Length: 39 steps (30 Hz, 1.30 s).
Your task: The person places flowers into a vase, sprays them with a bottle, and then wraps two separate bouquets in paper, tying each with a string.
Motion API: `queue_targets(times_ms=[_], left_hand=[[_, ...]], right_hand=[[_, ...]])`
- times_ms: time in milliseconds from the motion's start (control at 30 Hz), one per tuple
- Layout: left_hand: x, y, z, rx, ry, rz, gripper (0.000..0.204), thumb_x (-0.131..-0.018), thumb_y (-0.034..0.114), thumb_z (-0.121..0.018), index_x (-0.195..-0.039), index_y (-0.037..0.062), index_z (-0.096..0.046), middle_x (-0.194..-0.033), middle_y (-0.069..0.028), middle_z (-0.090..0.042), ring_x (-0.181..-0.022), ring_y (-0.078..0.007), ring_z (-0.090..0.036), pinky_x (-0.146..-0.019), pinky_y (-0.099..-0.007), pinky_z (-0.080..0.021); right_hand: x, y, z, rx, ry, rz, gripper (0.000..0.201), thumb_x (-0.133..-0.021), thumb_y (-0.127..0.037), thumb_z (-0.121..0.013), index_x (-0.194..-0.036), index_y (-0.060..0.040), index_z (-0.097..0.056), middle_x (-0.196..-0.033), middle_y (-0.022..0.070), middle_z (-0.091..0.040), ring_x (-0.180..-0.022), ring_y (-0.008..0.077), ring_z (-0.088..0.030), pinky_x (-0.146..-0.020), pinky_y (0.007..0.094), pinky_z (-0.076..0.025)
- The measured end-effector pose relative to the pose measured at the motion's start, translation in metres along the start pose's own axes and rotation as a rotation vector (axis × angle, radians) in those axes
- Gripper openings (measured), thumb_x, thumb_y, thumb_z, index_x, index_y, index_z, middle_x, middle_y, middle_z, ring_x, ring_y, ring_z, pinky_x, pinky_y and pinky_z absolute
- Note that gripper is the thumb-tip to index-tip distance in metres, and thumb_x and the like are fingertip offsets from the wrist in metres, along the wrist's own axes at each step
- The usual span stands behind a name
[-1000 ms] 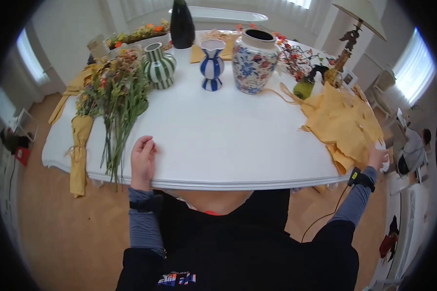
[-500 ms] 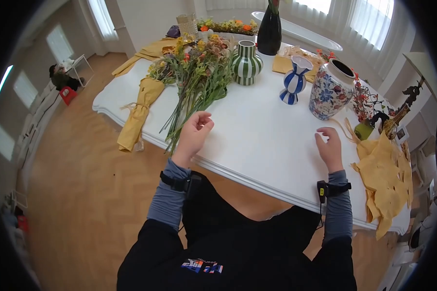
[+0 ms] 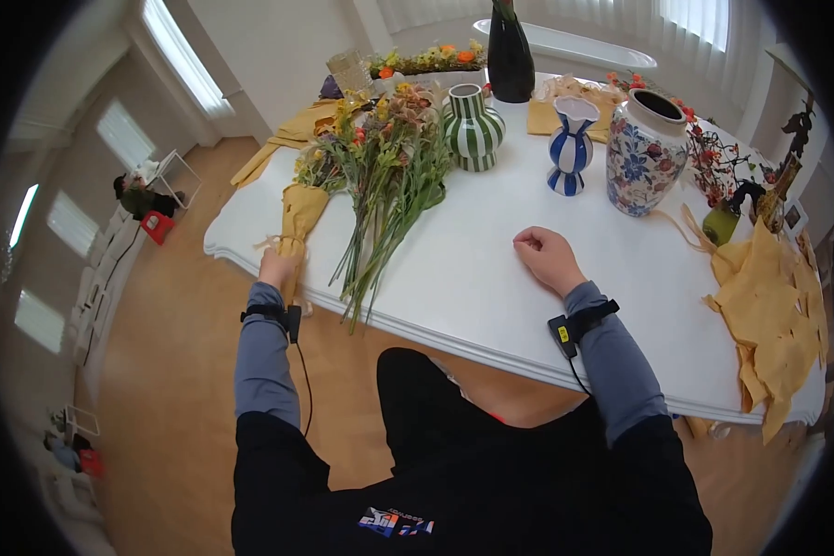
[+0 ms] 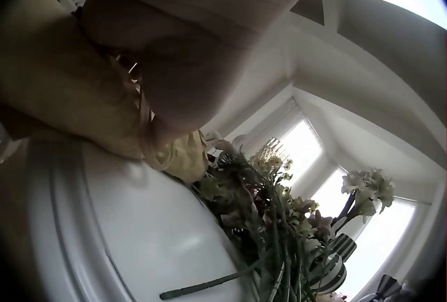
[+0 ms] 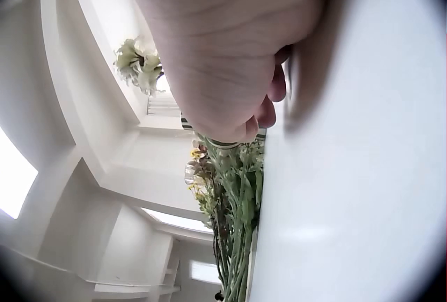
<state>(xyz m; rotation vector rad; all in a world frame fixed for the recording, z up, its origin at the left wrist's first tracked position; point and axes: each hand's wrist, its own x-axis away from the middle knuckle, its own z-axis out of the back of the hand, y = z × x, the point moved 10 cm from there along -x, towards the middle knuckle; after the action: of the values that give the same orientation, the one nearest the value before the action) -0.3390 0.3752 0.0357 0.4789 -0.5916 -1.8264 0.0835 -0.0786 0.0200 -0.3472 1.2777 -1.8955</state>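
Observation:
My left hand [image 3: 276, 267] grips the tied waist of a bouquet [image 3: 303, 211] wrapped in yellow paper at the table's left edge. In the left wrist view the palm covers much of the paper wrap [image 4: 63, 85], and the fingers are mostly hidden. Beside it lies a loose bunch of flowers [image 3: 389, 185] with long green stems pointing at the front edge. My right hand [image 3: 549, 259] is held low over the white table [image 3: 473, 278], fingers loosely curled, with nothing in them.
Behind the hands stand a green-striped vase [image 3: 473, 130], a blue-striped vase [image 3: 571, 153], a floral vase [image 3: 644, 157] and a tall dark vase [image 3: 511, 60]. Crumpled yellow paper [image 3: 769, 310] hangs over the right front edge. A green bottle [image 3: 719, 225] stands near it.
The view has turned left. My left hand has moved from beside the loose stems onto the wrapped bouquet. My right hand has left the yellow paper and come in over the middle of the table.

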Motion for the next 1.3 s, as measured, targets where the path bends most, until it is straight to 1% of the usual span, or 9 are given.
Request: queue_targets(times_ms=[67,167,233,367,633,867,933,1033,1300], left_hand=[[-0.015,-0.018,0.001,-0.212,0.122,-0.013,0.058,-0.073,0.038,-0.084,-0.109,-0.0056,-0.071,-0.109,-0.0274,-0.074,-0.105,-0.0391,-0.072,-0.09,-0.0422,-0.057],[-0.004,-0.002,-0.009,-0.202,-0.033,0.032,0.055,-0.08,0.024,-0.082,-0.123,-0.0051,-0.065,-0.111,-0.0174,-0.073,-0.1,-0.0287,-0.072,-0.084,-0.039,-0.058],[0.0,-0.002,-0.027,0.236,-0.174,0.062,0.046,-0.085,0.014,-0.076,-0.127,-0.0014,-0.066,-0.107,-0.0121,-0.073,-0.093,-0.0247,-0.071,-0.08,-0.0394,-0.058],[0.007,0.003,-0.029,0.425,-0.128,0.043,0.044,-0.089,0.003,-0.067,-0.132,-0.0014,-0.062,-0.108,-0.0114,-0.073,-0.09,-0.0242,-0.071,-0.078,-0.0383,-0.058],[0.015,0.017,0.017,0.744,0.194,-0.118,0.04,-0.093,0.0,-0.063,-0.133,0.003,-0.061,-0.116,-0.0075,-0.069,-0.1,-0.0208,-0.067,-0.087,-0.0337,-0.054],[0.03,0.055,0.074,0.66,0.491,-0.253,0.032,-0.095,0.004,-0.065,-0.127,0.0037,-0.063,-0.113,-0.0066,-0.07,-0.101,-0.0206,-0.067,-0.089,-0.0329,-0.052],[0.044,0.075,0.094,0.378,0.627,-0.308,0.031,-0.095,0.005,-0.065,-0.126,0.0033,-0.063,-0.112,-0.0068,-0.07,-0.101,-0.02,-0.067,-0.09,-0.0328,-0.052],[0.042,0.071,0.104,0.517,0.666,-0.303,0.031,-0.096,0.006,-0.065,-0.128,0.0026,-0.062,-0.116,-0.0075,-0.07,-0.103,-0.0201,-0.067,-0.091,-0.0327,-0.052],[0.145,0.172,0.056,1.027,0.317,-0.393,0.033,-0.1,0.006,-0.064,-0.132,0.0015,-0.057,-0.12,-0.0075,-0.066,-0.105,-0.0196,-0.065,-0.089,-0.0328,-0.054]], right_hand=[[0.0,0.004,0.004,-0.049,0.01,0.01,0.018,-0.093,-0.017,-0.069,-0.101,-0.0016,-0.074,-0.083,0.0026,-0.07,-0.075,0.011,-0.061,-0.073,0.0261,-0.051],[0.001,0.005,0.01,-0.153,0.007,-0.005,0.018,-0.094,-0.016,-0.068,-0.101,-0.0008,-0.074,-0.082,0.0009,-0.068,-0.075,0.0095,-0.06,-0.072,0.0251,-0.05],[0.002,0.003,0.01,-0.142,-0.015,-0.005,0.017,-0.094,-0.015,-0.068,-0.102,0.0001,-0.073,-0.082,-0.0002,-0.066,-0.076,0.0083,-0.058,-0.072,0.0241,-0.049],[0.003,0.002,0.01,-0.158,-0.017,-0.004,0.017,-0.094,-0.014,-0.067,-0.102,0.0002,-0.073,-0.082,0.0002,-0.066,-0.075,0.0085,-0.058,-0.072,0.0242,-0.049],[0.003,-0.002,0.01,-0.148,-0.044,0.007,0.018,-0.094,-0.015,-0.067,-0.102,0.0001,-0.073,-0.08,0.0,-0.066,-0.074,0.0086,-0.058,-0.071,0.0248,-0.049],[0.002,0.002,0.006,-0.17,-0.059,0.005,0.019,-0.094,-0.016,-0.068,-0.102,-0.0005,-0.073,-0.079,-0.0001,-0.066,-0.074,0.0087,-0.057,-0.07,0.025,-0.048],[0.003,0.002,0.006,-0.166,-0.06,-0.006,0.019,-0.094,-0.017,-0.068,-0.102,-0.0008,-0.073,-0.079,-0.0003,-0.065,-0.074,0.0087,-0.057,-0.07,0.0253,-0.048],[0.002,0.006,0.004,-0.175,-0.072,-0.02,0.02,-0.093,-0.018,-0.068,-0.103,-0.0008,-0.073,-0.079,-0.0002,-0.066,-0.074,0.0089,-0.057,-0.071,0.0255,-0.049],[0.003,0.002,0.002,-0.152,-0.09,-0.021,0.021,-0.093,-0.018,-0.069,-0.104,-0.0005,-0.073,-0.081,0.0002,-0.066,-0.076,0.009,-0.058,-0.072,0.0254,-0.049]])
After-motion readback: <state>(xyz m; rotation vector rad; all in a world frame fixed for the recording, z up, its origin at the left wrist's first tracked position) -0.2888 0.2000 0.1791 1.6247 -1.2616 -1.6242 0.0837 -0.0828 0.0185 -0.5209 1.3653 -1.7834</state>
